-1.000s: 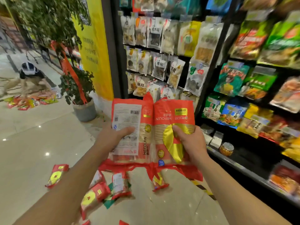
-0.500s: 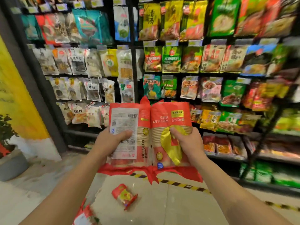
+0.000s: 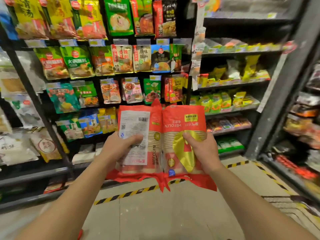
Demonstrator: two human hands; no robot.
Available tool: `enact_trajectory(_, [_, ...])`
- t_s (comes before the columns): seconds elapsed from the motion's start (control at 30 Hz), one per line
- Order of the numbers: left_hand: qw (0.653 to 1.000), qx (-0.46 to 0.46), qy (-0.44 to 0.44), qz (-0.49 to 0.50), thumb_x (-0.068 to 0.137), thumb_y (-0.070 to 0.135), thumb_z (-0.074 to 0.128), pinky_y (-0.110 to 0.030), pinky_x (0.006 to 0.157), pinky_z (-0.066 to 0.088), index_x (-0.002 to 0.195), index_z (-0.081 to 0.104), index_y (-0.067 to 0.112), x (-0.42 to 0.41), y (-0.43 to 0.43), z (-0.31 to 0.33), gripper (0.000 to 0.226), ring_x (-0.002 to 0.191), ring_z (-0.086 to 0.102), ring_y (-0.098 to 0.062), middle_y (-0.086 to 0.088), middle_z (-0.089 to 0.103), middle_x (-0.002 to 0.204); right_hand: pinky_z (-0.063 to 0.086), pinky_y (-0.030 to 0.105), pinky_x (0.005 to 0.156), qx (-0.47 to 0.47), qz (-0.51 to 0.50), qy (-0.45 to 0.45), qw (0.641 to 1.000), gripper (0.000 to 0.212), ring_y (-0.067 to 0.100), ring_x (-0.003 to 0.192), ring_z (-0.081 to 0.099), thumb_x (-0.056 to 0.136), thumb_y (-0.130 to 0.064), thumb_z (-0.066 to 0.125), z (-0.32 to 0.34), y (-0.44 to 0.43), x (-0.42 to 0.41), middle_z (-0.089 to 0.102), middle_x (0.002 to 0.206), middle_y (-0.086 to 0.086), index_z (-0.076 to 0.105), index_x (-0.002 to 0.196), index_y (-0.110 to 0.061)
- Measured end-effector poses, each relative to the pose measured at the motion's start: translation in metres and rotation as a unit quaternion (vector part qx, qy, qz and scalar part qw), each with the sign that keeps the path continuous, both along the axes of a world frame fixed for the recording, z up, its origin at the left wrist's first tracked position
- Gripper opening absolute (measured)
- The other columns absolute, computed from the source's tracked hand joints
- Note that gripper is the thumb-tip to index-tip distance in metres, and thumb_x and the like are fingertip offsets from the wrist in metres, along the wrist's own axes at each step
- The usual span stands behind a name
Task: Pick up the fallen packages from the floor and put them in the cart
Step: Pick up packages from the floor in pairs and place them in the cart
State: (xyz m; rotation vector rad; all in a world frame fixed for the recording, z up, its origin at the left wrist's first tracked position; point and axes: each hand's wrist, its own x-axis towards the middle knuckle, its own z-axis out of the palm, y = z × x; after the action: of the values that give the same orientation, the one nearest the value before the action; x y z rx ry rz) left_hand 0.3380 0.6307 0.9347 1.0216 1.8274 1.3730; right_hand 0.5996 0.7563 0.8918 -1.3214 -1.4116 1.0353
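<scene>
Left hand (image 3: 119, 148) grips one red package (image 3: 138, 141), right hand (image 3: 201, 149) grips the other package (image 3: 183, 125), side by side, before stocked shelves (image 3: 233, 85).

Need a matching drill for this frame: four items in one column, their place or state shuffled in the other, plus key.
Column one:
1. left hand
2. right hand
3. yellow-and-black striped floor tape
4. bright green plastic packet

Column two:
A. runs along the floor at the foot of the black metal rack
B. grips the red plastic package with the gold emblem
C. hangs in the top visible row
D. grips the red plastic package with the white barcode label

Pairs: 1-D, 2-B, 3-A, 4-C.
</scene>
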Motion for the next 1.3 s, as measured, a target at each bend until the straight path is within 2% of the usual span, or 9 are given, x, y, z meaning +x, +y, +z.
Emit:
enact_trajectory(0.3, [0.984,-0.026,-0.013,-0.178,0.083,0.038,0.093,-0.055,0.096,0.064,0.109,0.078,0.029,0.171,0.12,-0.011,0.031,0.091,0.084,-0.026,0.004,0.086,0.1,0.061,0.04,0.092,-0.039,-0.162,0.011,0.986,0.075,0.017,0.099,0.075,0.068,-0.069,0.091,-0.023,0.028,0.195,0.078,0.109,-0.006,0.068,0.124,-0.024])
enact_trajectory(0.47, [0.961,-0.039,-0.005,-0.273,0.074,0.044,0.097,-0.054,0.094,0.065,0.109,0.079,0.027,0.252,0.187,-0.024,0.043,0.09,0.084,-0.025,0.003,0.086,0.1,0.062,0.05,0.096,-0.061,-0.265,0.023,0.962,0.092,0.021,0.1,0.077,0.052,-0.088,0.082,-0.043,0.032,0.275,0.079,0.108,-0.007,0.066,0.122,-0.03])
enact_trajectory(0.63, [0.924,-0.06,-0.008,-0.377,0.08,0.033,0.095,-0.05,0.092,0.066,0.108,0.081,0.024,0.333,0.247,-0.043,0.032,0.088,0.084,-0.025,0.001,0.086,0.099,0.064,0.049,0.091,-0.081,-0.363,0.017,0.928,0.096,0.02,0.094,0.079,0.048,-0.094,0.081,-0.064,0.028,0.345,0.081,0.103,-0.006,0.07,0.119,-0.029])
enact_trajectory(0.73, [0.898,-0.081,-0.012,-0.432,0.083,0.02,0.092,-0.034,0.068,0.067,0.107,0.082,0.015,0.387,0.278,-0.055,0.026,0.077,0.083,-0.022,-0.007,0.086,0.096,0.063,0.045,0.09,-0.077,-0.435,-0.002,0.897,0.082,0.017,0.093,0.078,0.058,-0.082,0.084,-0.069,0.019,0.381,0.08,0.103,-0.008,0.069,0.117,-0.027])
enact_trajectory(0.8, [0.881,-0.077,0.004,-0.467,0.088,0.016,0.087,-0.018,0.044,0.052,0.104,0.081,0.014,0.423,0.295,-0.063,0.017,0.06,0.078,-0.011,-0.004,0.085,0.087,0.061,0.042,0.09,-0.087,-0.476,-0.004,0.875,0.072,0.017,0.095,0.076,0.067,-0.073,0.087,-0.075,0.012,0.403,0.078,0.104,-0.008,0.067,0.119,-0.027])
enact_trajectory(0.93, [0.836,-0.085,0.029,-0.541,0.087,0.024,0.088,-0.013,0.035,0.039,0.098,0.079,0.016,0.493,0.319,-0.09,0.016,0.04,0.063,-0.001,0.009,0.074,0.059,0.059,0.044,0.093,-0.11,-0.554,-0.005,0.825,0.072,0.02,0.1,0.074,0.071,-0.069,0.089,-0.095,-0.012,0.44,0.076,0.108,-0.007,0.062,0.122,-0.026])
enact_trajectory(1.03, [0.795,-0.115,0.04,-0.595,0.086,0.027,0.09,-0.016,0.04,0.047,0.106,0.08,0.017,0.542,0.319,-0.113,0.025,0.051,0.072,-0.004,0.004,0.081,0.077,0.058,0.043,0.095,-0.133,-0.602,0.003,0.787,0.073,0.021,0.102,0.072,0.075,-0.066,0.089,-0.113,-0.042,0.462,0.074,0.111,-0.004,0.06,0.126,-0.023])
enact_trajectory(1.13, [0.755,-0.137,0.046,-0.639,0.083,0.034,0.093,-0.033,0.069,0.066,0.116,0.079,0.024,0.583,0.306,-0.132,0.038,0.078,0.084,-0.016,0.002,0.086,0.097,0.061,0.043,0.094,-0.14,-0.635,0.027,0.759,0.08,0.018,0.1,0.076,0.069,-0.068,0.09,-0.134,-0.069,0.481,0.077,0.111,-0.005,0.063,0.128,-0.021])
enact_trajectory(1.3, [0.708,-0.176,0.059,-0.682,0.085,0.029,0.092,-0.041,0.078,0.068,0.11,0.076,0.029,0.643,0.281,-0.181,0.031,0.081,0.084,-0.018,0.01,0.085,0.092,0.064,0.049,0.092,-0.173,-0.672,0.079,0.716,0.077,0.016,0.095,0.079,0.063,-0.069,0.09,-0.19,-0.106,0.512,0.079,0.108,-0.007,0.062,0.122,-0.028])
